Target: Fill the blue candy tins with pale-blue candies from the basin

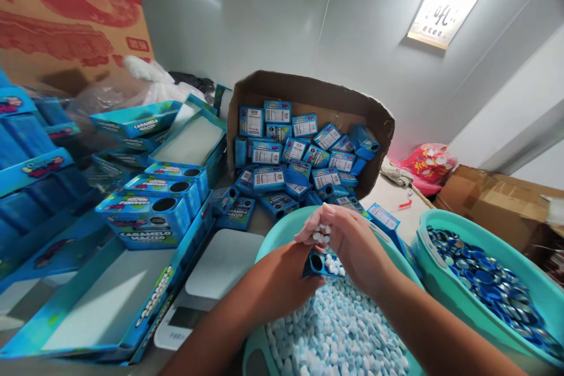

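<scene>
My left hand [293, 279] is wrapped round a small blue box [316, 263] held low over a teal basin [275, 232]. White candies heap at the box's opening. My right hand [359, 249] curves over the box, its fingers close to my left hand's. A few round white candies [322, 234] lie in the cupped palm between the hands. Below, pale blue and white candies [339, 329] fill the basin. Part of the box is hidden by my hands.
A carton [311, 85] of small blue boxes lies behind the basin. At right stands another teal basin [484, 241] with blue, shiny lids. On the left are a scale [224, 264], an open display tray [110, 288] and several blue boxes [145, 217].
</scene>
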Available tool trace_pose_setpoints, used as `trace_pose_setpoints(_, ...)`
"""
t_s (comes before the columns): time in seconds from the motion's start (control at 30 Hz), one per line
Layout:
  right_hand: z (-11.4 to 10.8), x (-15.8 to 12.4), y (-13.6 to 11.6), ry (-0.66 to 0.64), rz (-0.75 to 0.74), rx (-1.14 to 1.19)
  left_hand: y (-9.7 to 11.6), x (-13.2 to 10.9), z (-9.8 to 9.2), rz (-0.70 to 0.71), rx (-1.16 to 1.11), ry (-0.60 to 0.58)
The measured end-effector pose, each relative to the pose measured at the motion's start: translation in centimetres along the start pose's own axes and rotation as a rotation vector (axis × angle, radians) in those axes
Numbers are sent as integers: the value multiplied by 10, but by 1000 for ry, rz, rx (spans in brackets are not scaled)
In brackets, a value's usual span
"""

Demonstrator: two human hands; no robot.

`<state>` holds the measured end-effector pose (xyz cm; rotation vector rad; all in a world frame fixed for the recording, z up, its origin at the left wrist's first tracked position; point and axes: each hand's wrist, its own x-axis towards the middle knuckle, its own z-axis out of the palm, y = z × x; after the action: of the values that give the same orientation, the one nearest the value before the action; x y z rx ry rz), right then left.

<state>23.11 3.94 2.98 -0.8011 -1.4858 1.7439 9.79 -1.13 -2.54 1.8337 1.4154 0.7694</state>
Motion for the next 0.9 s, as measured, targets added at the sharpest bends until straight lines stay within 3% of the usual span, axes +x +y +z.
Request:
trace_pose_setpoints(0.2,0,0,2,-65,-22,-61,-1,1,2,9,75,-9)
trace_pose_setpoints(0.57,1,0,3,-56,-22,-106,0,-4,1,51,31,53)
trace_pose_setpoints(0.9,-1,-1,2,-106,-201,-144,5,-1,-4,118,-91,117)
